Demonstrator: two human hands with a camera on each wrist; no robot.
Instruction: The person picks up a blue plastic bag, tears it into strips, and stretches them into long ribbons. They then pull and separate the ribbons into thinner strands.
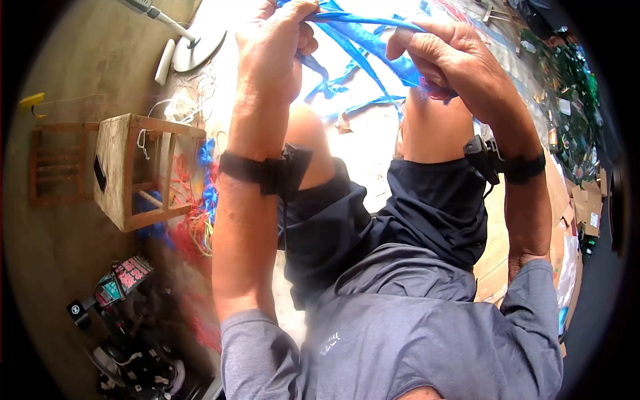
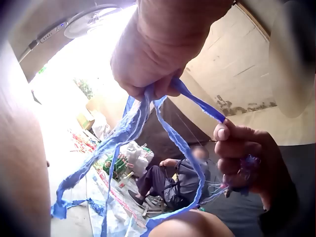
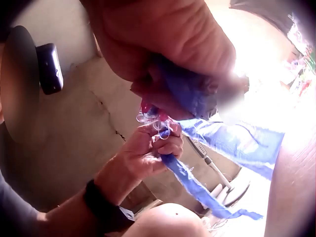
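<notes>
My left hand (image 1: 270,57) grips several torn blue cloth strips (image 2: 128,123), which hang below it in the left wrist view with frayed edges. My right hand (image 1: 460,63) pinches one end of a strip (image 2: 200,101) that runs taut between both hands. Tucked under the right hand's fingers is a tangle of loose threads (image 2: 250,163) in blue and pink. A wider piece of blue cloth (image 3: 237,143) trails from the right hand in the right wrist view. Both hands are raised above the bare knees.
On the left stand a wooden stool (image 1: 113,170) and a fan's round base (image 1: 200,50). Red and blue strands (image 1: 200,193) lie beside the stool. Another person (image 2: 182,182) sits low in the background. Cardboard (image 1: 493,257) lies at right, with green bottles (image 1: 567,87) piled beyond.
</notes>
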